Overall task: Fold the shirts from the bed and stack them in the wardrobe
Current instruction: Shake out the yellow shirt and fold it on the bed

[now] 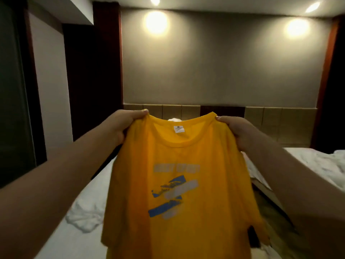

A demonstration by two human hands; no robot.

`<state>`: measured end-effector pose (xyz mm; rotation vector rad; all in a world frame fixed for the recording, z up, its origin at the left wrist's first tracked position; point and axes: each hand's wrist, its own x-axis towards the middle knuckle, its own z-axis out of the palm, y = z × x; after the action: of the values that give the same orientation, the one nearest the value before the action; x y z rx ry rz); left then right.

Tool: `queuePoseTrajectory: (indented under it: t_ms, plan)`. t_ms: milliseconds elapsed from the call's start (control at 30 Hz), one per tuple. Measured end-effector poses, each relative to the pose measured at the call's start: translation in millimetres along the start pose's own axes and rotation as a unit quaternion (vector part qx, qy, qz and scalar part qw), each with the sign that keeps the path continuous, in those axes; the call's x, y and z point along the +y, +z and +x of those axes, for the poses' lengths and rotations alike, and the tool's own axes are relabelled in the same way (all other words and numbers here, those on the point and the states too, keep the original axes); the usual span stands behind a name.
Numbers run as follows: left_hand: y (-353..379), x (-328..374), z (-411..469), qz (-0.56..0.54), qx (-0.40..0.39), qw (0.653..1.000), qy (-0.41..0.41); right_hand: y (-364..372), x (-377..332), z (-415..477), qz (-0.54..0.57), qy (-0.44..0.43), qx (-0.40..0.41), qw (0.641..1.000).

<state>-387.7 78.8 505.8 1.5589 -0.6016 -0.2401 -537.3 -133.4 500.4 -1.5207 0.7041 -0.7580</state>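
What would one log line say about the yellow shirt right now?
step: not folded yet | yellow shirt: hangs above bed, print showing | left hand: grips one shoulder | right hand: grips other shoulder

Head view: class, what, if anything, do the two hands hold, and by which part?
The yellow T-shirt, by its shoulders: the left hand grips one shoulder and the right hand the other, either side of the collar.

Yellow shirt [186, 156] screens centre; bed [78, 243] open at left, crumpled cloth [84, 215] there.

Bedroom: white-sheeted bed [84, 238], padded headboard [280, 126], wall lights [156, 22].
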Motion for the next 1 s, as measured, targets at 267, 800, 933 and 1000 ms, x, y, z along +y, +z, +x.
queuePoseTrajectory:
  t_ms: [267,800,933,1000]
  plan:
    - [85,-92,-76,-0.040,0.076,0.991,0.102,94,94,-93,0.096,-0.120,0.072,0.985]
    - [81,-149,-109,0.035,0.119,0.987,0.097,103,160,-134,-0.052,-0.220,0.081,0.971]
    - [76,-147,-110,0.021,0.098,0.989,0.109,101,161,-134,-0.102,-0.246,0.049,0.963]
    - [74,-145,-109,0.011,0.080,0.990,0.113,99,161,-134,-0.075,-0.239,0.022,0.968]
